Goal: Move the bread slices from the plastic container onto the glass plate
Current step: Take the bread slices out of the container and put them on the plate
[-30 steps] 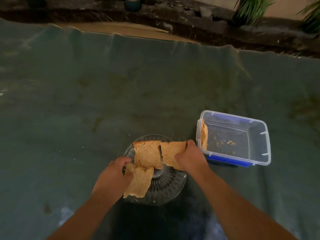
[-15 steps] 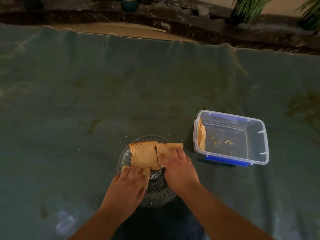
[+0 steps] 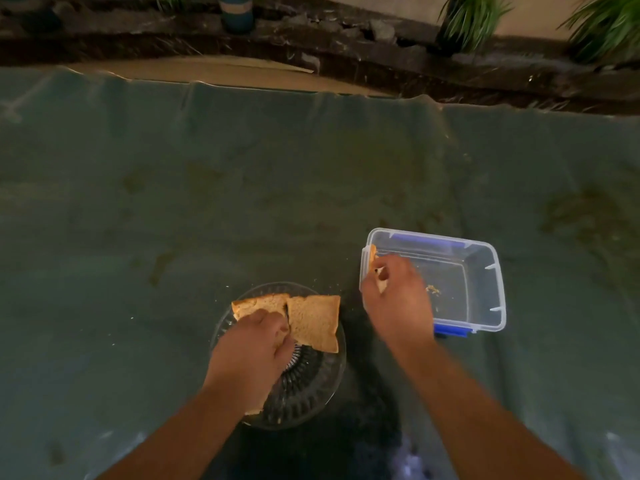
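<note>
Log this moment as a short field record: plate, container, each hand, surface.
glass plate: on the green cloth, holding bread slices; one slice lies uncovered at its far right
plastic container: clear, open, right of the plate; crumbs on its floor
last slice: upright against the container's left wall
left hand: resting on the slices on the plate
right hand: reaching into the container, fingers at the last slice; grip unclear
</note>
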`<state>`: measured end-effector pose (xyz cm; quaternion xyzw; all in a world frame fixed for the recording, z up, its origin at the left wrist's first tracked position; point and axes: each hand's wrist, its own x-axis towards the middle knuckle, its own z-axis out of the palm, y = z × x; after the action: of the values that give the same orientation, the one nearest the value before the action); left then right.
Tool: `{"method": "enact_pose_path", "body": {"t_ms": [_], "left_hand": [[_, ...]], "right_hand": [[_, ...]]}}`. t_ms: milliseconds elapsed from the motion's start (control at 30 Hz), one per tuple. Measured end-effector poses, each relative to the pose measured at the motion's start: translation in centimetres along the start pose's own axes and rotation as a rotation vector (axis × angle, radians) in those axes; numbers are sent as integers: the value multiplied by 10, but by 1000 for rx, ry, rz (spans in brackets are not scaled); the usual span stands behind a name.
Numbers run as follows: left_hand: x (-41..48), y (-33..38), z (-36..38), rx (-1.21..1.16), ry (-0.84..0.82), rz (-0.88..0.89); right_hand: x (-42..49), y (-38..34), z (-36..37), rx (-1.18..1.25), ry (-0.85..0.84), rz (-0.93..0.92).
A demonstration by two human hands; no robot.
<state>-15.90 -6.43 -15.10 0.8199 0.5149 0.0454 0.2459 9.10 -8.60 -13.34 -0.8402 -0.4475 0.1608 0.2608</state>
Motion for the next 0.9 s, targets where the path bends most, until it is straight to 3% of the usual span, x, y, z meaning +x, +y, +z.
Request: {"method": "enact_pose_path", "body": {"t_ms": [67, 133, 200, 267, 367, 600, 800, 900], "left_hand": [[25, 19, -4, -149, 0, -138], [51, 35, -5, -262, -15, -241], [73, 49, -3, -356, -36, -292], [90, 61, 1, -378, -57, -296], [105, 75, 6, -355, -78, -262], [122, 99, 10, -353, -102, -215], [133, 111, 13, -488, -154, -264], [136, 120, 9, -641, -131, -311]], "right_hand": [[31, 16, -15, 93, -163, 312], [50, 30, -20, 241, -386, 479], [56, 38, -18, 366, -532, 530], [57, 42, -15, 287, -608, 487], [63, 43, -13, 213, -651, 416], [76, 58, -15, 372, -792, 451], [74, 54, -36, 519, -617, 510], [68, 43, -63, 833, -557, 519]]}}
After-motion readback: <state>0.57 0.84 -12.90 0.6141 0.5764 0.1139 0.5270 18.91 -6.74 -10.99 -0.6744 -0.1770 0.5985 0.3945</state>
